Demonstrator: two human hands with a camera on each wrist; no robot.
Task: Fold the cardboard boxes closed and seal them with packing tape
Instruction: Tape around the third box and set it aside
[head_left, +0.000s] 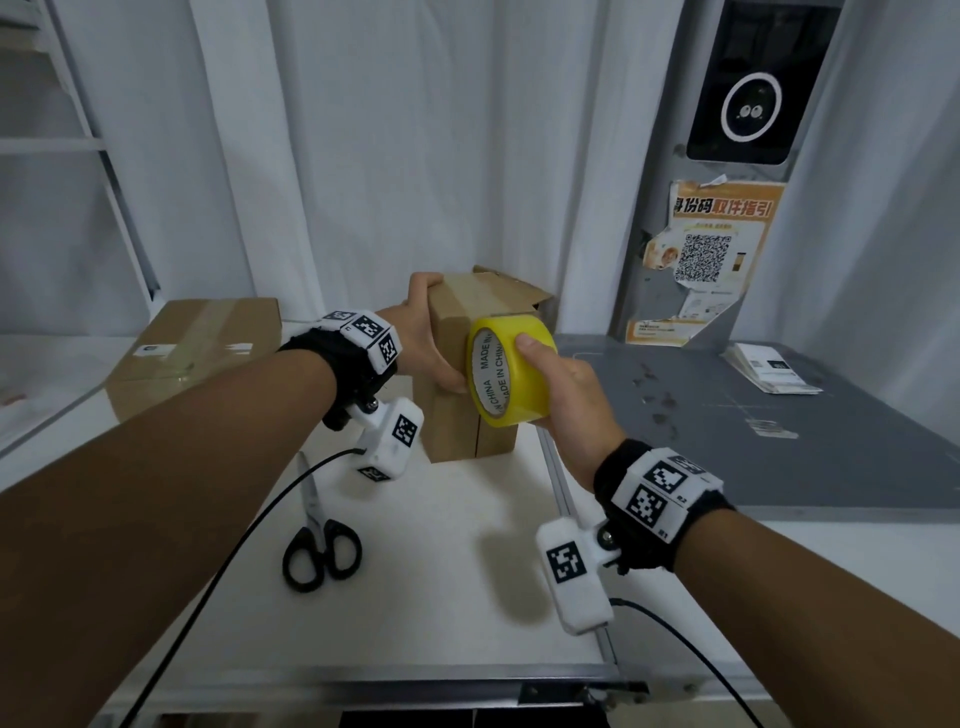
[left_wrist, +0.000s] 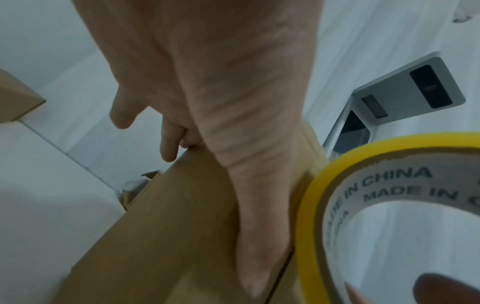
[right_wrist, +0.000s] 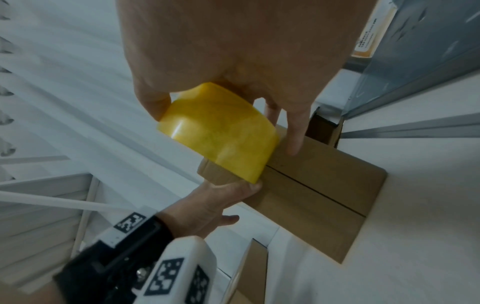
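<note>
Head camera looking down toward 12 o'clock; both wrist cameras looking close along fingers, sharing the box (head_left: 457, 332) and tape roll (head_left: 506, 371).

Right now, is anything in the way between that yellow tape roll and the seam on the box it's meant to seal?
Nothing visible. The right hand holds the tape roll against the box, by its seam; the left hand grips the box beside it.

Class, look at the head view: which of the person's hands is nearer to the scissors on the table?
Left. The left hand holds the box above and just beyond the scissors; the right hand, gripping the tape roll, is farther right.
</note>
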